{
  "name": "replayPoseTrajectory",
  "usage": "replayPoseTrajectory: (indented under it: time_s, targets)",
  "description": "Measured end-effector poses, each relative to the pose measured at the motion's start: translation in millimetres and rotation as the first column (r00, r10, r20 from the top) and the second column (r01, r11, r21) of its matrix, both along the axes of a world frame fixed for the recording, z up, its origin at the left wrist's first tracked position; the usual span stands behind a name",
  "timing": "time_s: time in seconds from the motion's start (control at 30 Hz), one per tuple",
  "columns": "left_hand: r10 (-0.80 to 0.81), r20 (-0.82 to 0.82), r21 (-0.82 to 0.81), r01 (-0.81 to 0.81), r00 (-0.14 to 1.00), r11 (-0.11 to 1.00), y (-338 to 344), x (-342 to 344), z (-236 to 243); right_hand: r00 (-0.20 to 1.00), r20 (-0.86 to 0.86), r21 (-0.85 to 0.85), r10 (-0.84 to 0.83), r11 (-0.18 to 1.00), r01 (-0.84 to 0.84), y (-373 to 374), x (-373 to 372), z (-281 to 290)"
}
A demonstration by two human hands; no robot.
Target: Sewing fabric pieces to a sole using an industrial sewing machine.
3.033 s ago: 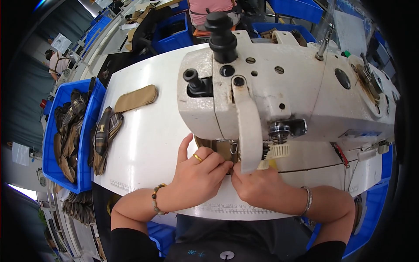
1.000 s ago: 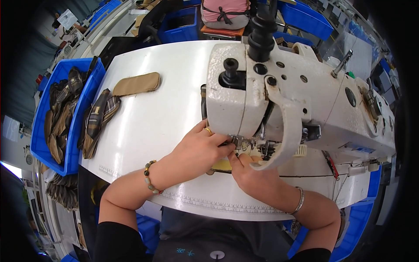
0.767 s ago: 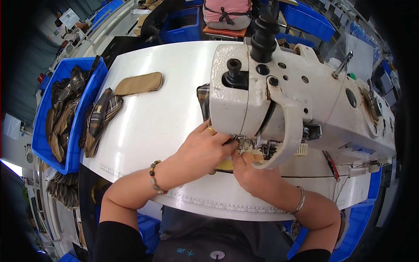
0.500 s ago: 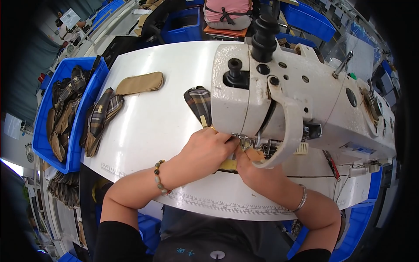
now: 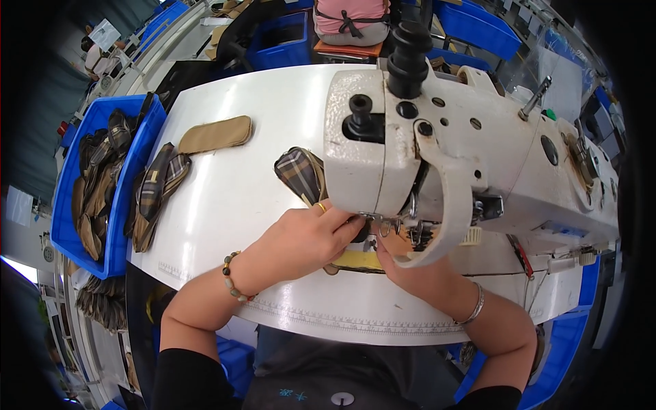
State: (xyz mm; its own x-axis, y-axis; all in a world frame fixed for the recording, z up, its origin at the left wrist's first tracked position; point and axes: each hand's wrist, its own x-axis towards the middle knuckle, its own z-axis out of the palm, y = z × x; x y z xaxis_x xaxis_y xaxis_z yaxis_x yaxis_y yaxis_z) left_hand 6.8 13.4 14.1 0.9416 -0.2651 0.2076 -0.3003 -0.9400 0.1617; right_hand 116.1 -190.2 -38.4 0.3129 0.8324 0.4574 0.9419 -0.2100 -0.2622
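Note:
At the white sewing machine (image 5: 355,157), my left hand (image 5: 301,236) pinches a plaid fabric piece (image 5: 301,174), its fingers closed just left of the presser foot. The piece's wide rounded end sticks out beyond my knuckles. My right hand (image 5: 413,266) lies beside the needle area, with its thumb near the work; the machine's curved lever and head hide most of its fingers. Between my hands, a yellow strip (image 5: 359,261) with a dark edge lies on the white table (image 5: 225,225). What sits directly beneath the needle is hidden.
A tan padded fabric piece (image 5: 215,134) lies at the back left. Plaid pieces (image 5: 156,195) rest beside a blue bin (image 5: 137,198) full of similar ones. Red-handled tweezers (image 5: 521,256) lie right of the machine head. Another person (image 5: 352,20) sits beyond the table.
My left hand has shifted slightly left and down, away from my right hand. The plaid piece has swung left, and more of it and of the yellow strip shows.

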Motion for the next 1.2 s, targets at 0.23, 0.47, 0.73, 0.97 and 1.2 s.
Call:
replayPoseTrajectory:
  time_s: [0.23, 0.47, 0.73, 0.97, 1.2]
  targets:
    - [-0.075, 0.202, 0.061, 0.064, 0.977, 0.996, 2, 6, -9, 0.999, -0.033, 0.203, 0.019, 0.979, -0.012, 4, 6, -5]
    - [0.038, 0.384, 0.017, -0.049, 0.922, 0.999, -6, 8, -13, 0.993, -0.119, 0.137, 0.023, 0.990, -0.007, 11, 8, 5]
    - [-0.132, 0.367, 0.022, 0.133, 0.921, 0.991, 1, 8, -18, 0.978, -0.204, 0.050, 0.042, 0.998, -0.032, 8, 9, -2]
    - [-0.147, 0.328, 0.006, 0.153, 0.933, 0.988, 0, 10, -13, 0.990, -0.136, 0.128, 0.046, 0.991, -0.028, 14, 8, 2]
    - [-0.072, 0.284, -0.001, 0.076, 0.956, 0.997, 5, 7, -15, 0.963, 0.254, -0.110, 0.090, 0.992, -0.063, 4, 1, 26]
